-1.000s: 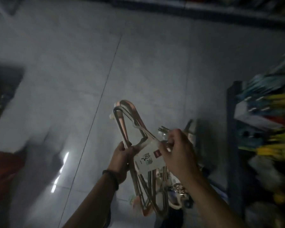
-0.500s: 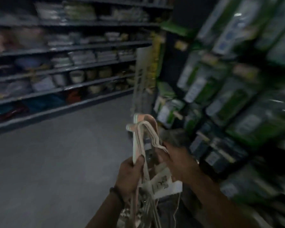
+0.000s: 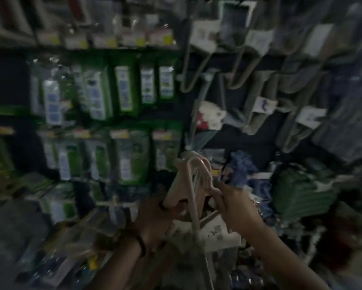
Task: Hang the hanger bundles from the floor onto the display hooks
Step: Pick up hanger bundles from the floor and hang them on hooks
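A bundle of pale pink and white hangers [image 3: 193,181] with a white paper label [image 3: 217,233] is held up in front of the display wall, hook ends pointing up. My left hand [image 3: 155,216] grips the bundle low on its left side. My right hand [image 3: 236,206] grips the neck of the hangers on the right. Grey hanger bundles [image 3: 257,101] with white tags hang from hooks on the dark wall above and to the right. The view is blurred and dim.
Green packaged goods [image 3: 125,91] hang in rows on the left of the wall. Blue and green soft goods [image 3: 297,189] are piled at the right behind my hands. More packets [image 3: 56,206] fill the lower left.
The view swung up from the floor, past the aisle, to the display wall. Both hands kept their hold on the hanger bundle and raised it toward the wall.
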